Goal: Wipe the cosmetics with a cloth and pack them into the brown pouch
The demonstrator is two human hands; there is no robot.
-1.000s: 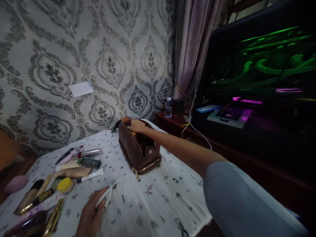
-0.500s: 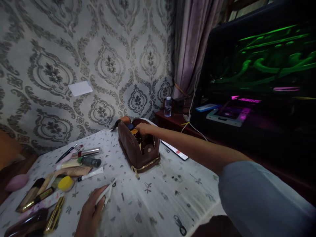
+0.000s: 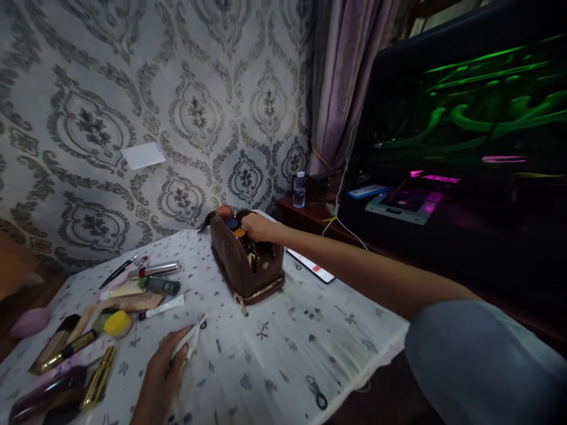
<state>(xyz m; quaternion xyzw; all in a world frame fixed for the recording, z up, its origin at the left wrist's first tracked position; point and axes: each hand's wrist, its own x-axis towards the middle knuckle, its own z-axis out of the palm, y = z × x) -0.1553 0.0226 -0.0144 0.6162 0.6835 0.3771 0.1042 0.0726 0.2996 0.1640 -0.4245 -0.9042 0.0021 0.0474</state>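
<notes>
A brown leather cosmetic bag (image 3: 230,254) stands upright and unzipped at the middle of the table, with a dark blue lid (image 3: 232,224) and a gold-coloured lid (image 3: 240,232) inside. My right hand (image 3: 259,227) reaches into its top opening, fingers curled down and partly hidden; what they hold cannot be made out. Near the table's front, my left hand (image 3: 162,366) is closed in a pinch on a raised fold of the white patterned tablecloth (image 3: 248,366). Left of that hand lie a gold lipstick tube (image 3: 98,378) and a yellow-lidded jar (image 3: 117,323).
Several cosmetic tubes and bottles, including a green bottle (image 3: 162,285), cover the table's left side. A pink sponge (image 3: 31,323) lies at the far left. Behind the right forearm is a tablet or phone (image 3: 312,265). A water bottle (image 3: 299,192) and a large dark computer case (image 3: 443,236) stand beyond.
My right hand has shifted slightly left within the bag's opening, and its forearm sits a little lower. My left hand keeps its pinch. The whole view has moved slightly.
</notes>
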